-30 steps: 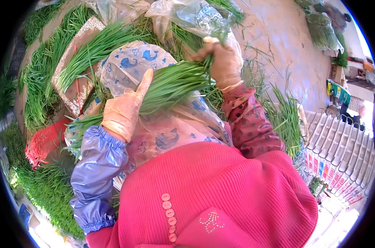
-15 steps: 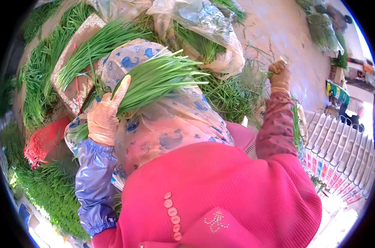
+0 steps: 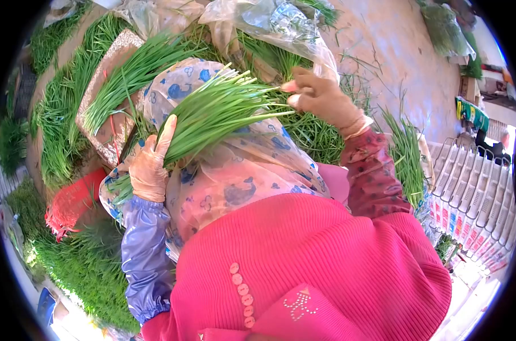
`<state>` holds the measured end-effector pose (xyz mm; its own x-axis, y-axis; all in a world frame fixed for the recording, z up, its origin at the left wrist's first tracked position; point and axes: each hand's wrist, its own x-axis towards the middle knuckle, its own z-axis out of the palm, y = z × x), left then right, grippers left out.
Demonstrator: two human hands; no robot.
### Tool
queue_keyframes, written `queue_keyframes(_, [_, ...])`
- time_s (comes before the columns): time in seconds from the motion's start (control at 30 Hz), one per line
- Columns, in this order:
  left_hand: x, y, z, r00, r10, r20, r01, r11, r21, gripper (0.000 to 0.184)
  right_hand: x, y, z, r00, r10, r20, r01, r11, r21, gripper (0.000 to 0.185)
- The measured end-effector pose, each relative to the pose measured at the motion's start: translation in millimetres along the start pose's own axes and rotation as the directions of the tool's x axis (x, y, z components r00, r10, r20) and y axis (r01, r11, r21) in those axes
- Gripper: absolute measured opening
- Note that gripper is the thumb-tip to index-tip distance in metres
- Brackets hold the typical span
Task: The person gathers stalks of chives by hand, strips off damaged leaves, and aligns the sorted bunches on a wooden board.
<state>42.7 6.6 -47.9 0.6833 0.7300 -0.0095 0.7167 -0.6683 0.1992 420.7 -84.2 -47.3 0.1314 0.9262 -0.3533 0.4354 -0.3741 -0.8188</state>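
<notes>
My left hand [image 3: 150, 170], in a pale translucent glove, is closed around a bunch of garlic chives [image 3: 218, 113]. The bunch lies slanted over my lap, its pale stem ends fanned toward the upper right. Just off those ends is my right hand [image 3: 323, 102], also gloved, with thumb and forefinger slightly apart and nothing clearly seen between them. Beneath the bunch, a translucent apron [image 3: 235, 190] with blue whale prints covers my lap. Another pile of chives [image 3: 133, 74] rests on a board [image 3: 90, 116] beside my left knee.
Loose green trimmings [image 3: 320, 139] lie on the floor beyond my lap. A clear plastic bag [image 3: 258, 14] sits ahead, a red bag [image 3: 79, 199] at left. More greens [image 3: 81, 267] spread at lower left. White plastic crates [image 3: 474, 199] stand at right, near upright greens [image 3: 405, 153].
My right hand has come in from the far right to the stem ends, its fist loosening. My left hand still grips the bunch, which has hardly moved.
</notes>
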Motion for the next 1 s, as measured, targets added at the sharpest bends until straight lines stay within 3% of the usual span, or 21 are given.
queue_keyframes(0.03, [0, 2, -1, 1.0, 0.0, -0.013, 0.0, 1.0, 0.014, 0.083, 4, -4, 9, 0.998, -0.061, 0.015, 0.061, 0.998, 0.011, 0.043])
queue_keyframes(0.1, [0, 5, 0, 1.0, 0.001, -0.028, 0.0, 1.0, 0.027, 0.083, 8, -17, 23, 0.992, -0.085, 0.092, 0.1, 0.98, -0.171, 0.04])
queue_keyframes(0.13, [-1, 5, 2, 0.999, 0.014, -0.043, -0.012, 0.999, 0.053, 0.083, 18, -13, 25, 0.963, 0.1, 0.251, -0.084, 0.994, -0.074, 0.048])
queue_keyframes(0.17, [-1, 6, 2, 0.998, 0.025, -0.057, -0.021, 0.997, 0.078, 0.084, 21, -5, 35, 0.963, 0.099, 0.25, -0.083, 0.994, -0.075, 0.048])
queue_keyframes(0.23, [-4, 8, 1, 0.999, 0.018, -0.051, -0.012, 0.994, 0.106, 0.084, 29, 20, 61, 0.986, 0.141, 0.09, -0.165, 0.908, 0.386, 0.075])
queue_keyframes(0.3, [-6, 11, -1, 0.999, 0.009, -0.043, -0.003, 0.991, 0.137, 0.085, 32, 18, 70, 0.998, 0.065, 0.007, -0.065, 0.954, 0.293, 0.082])
queue_keyframes(0.37, [-7, 14, -1, 0.996, 0.02, -0.087, -0.006, 0.988, 0.153, 0.085, 25, -3, 68, 0.999, 0.022, 0.033, -0.036, 0.859, 0.51, 0.073])
queue_keyframes(0.4, [-7, 14, -1, 0.996, 0.022, -0.086, -0.008, 0.988, 0.153, 0.085, 27, -1, 70, 0.998, 0.006, -0.059, 0.021, 0.893, 0.45, 0.06])
queue_keyframes(0.53, [-6, 13, -1, 0.995, 0.039, -0.09, -0.023, 0.984, 0.178, 0.086, 22, -8, 70, 0.989, -0.046, -0.139, 0.1, 0.907, 0.409, 0.046])
queue_keyframes(0.6, [-5, 15, -3, 0.994, 0.044, -0.098, -0.023, 0.979, 0.203, 0.087, 12, -12, 70, 0.946, -0.14, -0.292, 0.169, 0.983, 0.076, 0.036])
queue_keyframes(0.63, [-5, 14, -4, 0.99, 0.073, -0.119, -0.046, 0.976, 0.215, 0.088, 12, -4, 70, 0.947, -0.137, -0.291, 0.166, 0.983, 0.076, 0.036])
queue_keyframes(0.7, [-7, 12, -5, 0.986, 0.102, -0.135, -0.07, 0.972, 0.222, 0.089, 11, 21, 63, 0.846, -0.265, -0.463, 0.169, 0.956, -0.239, 0.027])
queue_keyframes(0.73, [-10, 10, -5, 0.99, 0.083, -0.114, -0.054, 0.97, 0.236, 0.089, 11, 31, 47, 0.856, -0.264, -0.445, 0.125, 0.94, -0.317, 0.017])
queue_keyframes(0.77, [-13, 6, -6, 0.994, 0.061, -0.094, -0.036, 0.967, 0.251, 0.089, 12, 56, 36, 0.844, -0.204, -0.495, 0.119, 0.973, -0.199, 0.01])
queue_keyframes(0.8, [-17, 3, -5, 0.997, 0.046, -0.068, -0.026, 0.961, 0.275, 0.088, 13, 72, 21, 0.881, 0.27, -0.388, -0.192, 0.954, 0.23, 0.014])
queue_keyframes(0.83, [-18, 2, -6, 0.997, 0.038, -0.067, -0.018, 0.961, 0.275, 0.088, 11, 69, 6, 0.808, 0.499, -0.313, -0.373, 0.845, 0.383, 0.021])
queue_keyframes(0.9, [-19, 0, -8, 0.993, 0.076, -0.086, -0.05, 0.961, 0.271, 0.086, 12, 111, -13, 0.9, 0.28, -0.333, -0.338, 0.932, -0.131, 0.03])
queue_keyframes(0.93, [-19, -2, -7, 0.993, 0.079, -0.083, -0.054, 0.961, 0.271, 0.086, 8, 89, -10, 0.899, 0.284, -0.333, -0.341, 0.931, -0.128, 0.03])
queue_keyframes(1.0, [-16, -4, -4, 0.979, 0.139, -0.149, -0.096, 0.96, 0.264, 0.083, 2, 42, 3, 0.978, -0.003, -0.209, -0.059, 0.956, -0.288, 0.038])
